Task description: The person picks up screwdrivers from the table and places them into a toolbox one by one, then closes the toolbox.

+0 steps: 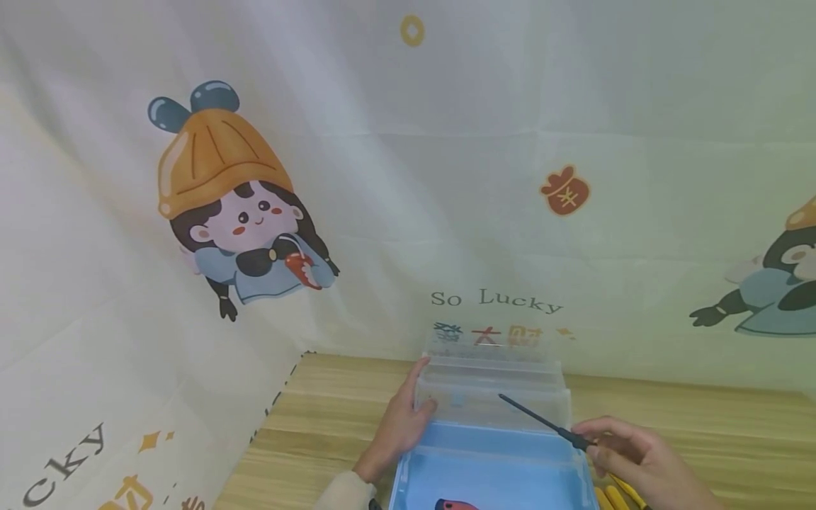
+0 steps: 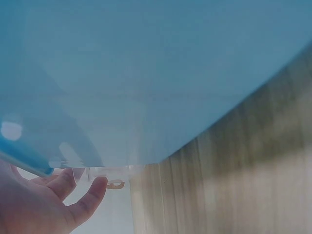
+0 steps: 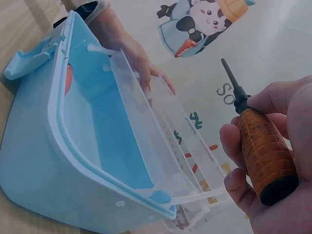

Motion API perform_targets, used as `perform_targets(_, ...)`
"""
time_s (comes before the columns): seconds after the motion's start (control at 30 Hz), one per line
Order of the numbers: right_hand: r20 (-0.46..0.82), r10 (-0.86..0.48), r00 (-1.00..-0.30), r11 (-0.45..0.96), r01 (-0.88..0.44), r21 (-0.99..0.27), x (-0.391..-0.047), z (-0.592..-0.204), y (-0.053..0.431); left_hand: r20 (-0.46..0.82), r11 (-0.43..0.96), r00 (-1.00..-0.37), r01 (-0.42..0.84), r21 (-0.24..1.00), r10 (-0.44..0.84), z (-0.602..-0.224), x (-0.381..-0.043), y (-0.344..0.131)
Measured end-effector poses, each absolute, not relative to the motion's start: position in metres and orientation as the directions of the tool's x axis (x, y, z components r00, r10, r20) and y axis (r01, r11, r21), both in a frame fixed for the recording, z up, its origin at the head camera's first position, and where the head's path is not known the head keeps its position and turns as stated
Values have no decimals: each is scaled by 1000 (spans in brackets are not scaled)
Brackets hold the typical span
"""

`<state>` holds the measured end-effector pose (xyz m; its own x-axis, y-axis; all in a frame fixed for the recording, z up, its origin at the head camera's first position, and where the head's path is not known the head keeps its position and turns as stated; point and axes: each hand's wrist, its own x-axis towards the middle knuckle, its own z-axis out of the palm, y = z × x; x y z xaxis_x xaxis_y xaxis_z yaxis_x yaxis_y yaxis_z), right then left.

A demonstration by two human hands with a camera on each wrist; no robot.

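My right hand (image 1: 637, 457) holds a screwdriver with a thin dark shaft (image 1: 535, 416). Its orange, ribbed handle (image 3: 265, 151) lies against the palm, fingers and thumb around it, and the tip points up and left over the box. A light blue storage box (image 1: 497, 471) stands opened in front of me. At its left back side my left hand (image 1: 403, 421) grips the edge of the raised clear plastic tray (image 1: 497, 405), thumb in front and fingers behind. Part of a red object (image 1: 455, 504) shows inside the box.
Yellow-handled tools (image 1: 615, 496) lie right of the box, partly under my right hand. The wooden table (image 1: 338, 397) ends at a printed cloth (image 1: 382, 184) hanging behind and to the left. A blue latch (image 3: 29, 63) sticks out from the box's front.
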<state>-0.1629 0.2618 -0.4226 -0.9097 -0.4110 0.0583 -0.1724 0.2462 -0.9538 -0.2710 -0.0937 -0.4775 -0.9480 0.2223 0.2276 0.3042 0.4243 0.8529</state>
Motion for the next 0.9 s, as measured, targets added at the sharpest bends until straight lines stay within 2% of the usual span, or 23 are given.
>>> perform_targets(0.27,-51,-385,-921,279,-64,-958,-166,-420,255,224,426,-951,296,855,212,-477,-272,-93)
perform_targets(0.4,-46,-410,-911,288,-82,-954,-166,-421,253,228,433,-950,300,850,212,-478,-273,-93)
perform_targets(0.7,129,-517,-846,168,-248,-954,-168,-429,248,216,435,-954,288,853,209,-477,-272,-93)
perform_targets(0.9,175,-563,-808,97,-275,-956,-169,-433,245,211,430,-954,286,856,214,-477,-272,-93)
